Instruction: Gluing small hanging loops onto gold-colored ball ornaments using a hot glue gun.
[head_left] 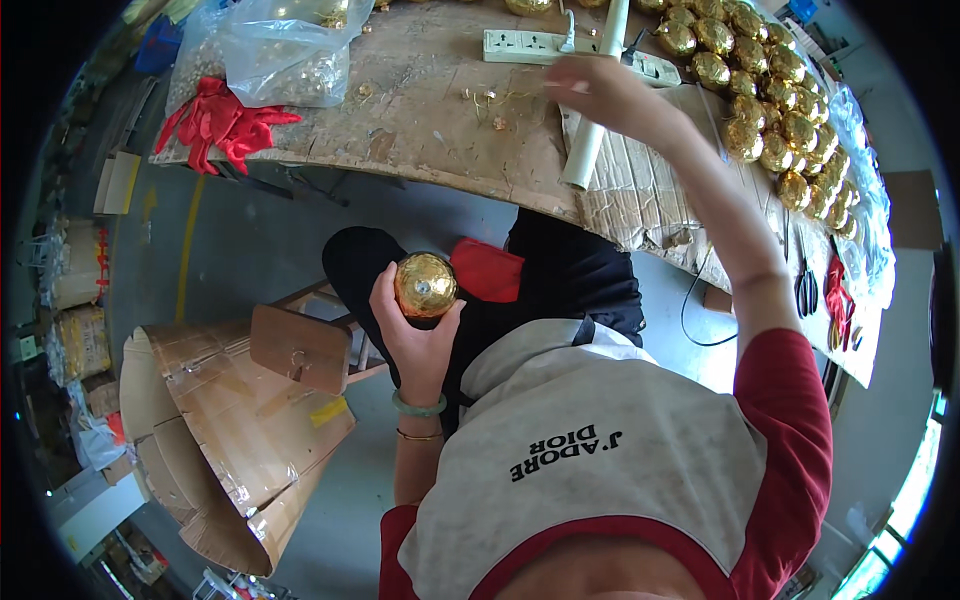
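Note:
A ball wrapped in shiny gold foil [427, 284] rests in my left hand [405, 335], whose thumb and fingers curl round its sides above my lap. A small pale spot shows at the middle of its upward face. My right hand [598, 92] is stretched out over the worn workbench [430, 130], above a long white tube [586, 150] and close to a white power strip [520, 46]. Its fingers point left and are partly blurred, so their grip is unclear. Small gold bits [490, 100] lie on the bench left of that hand.
Many gold foil balls [745, 110] crowd the bench's right side. Red gloves [222, 125] and a clear plastic bag [290, 55] lie at its left end. Black-handled scissors [806, 285] are at the right edge. A cardboard box [230, 420] and a wooden stool [300, 345] stand left of me.

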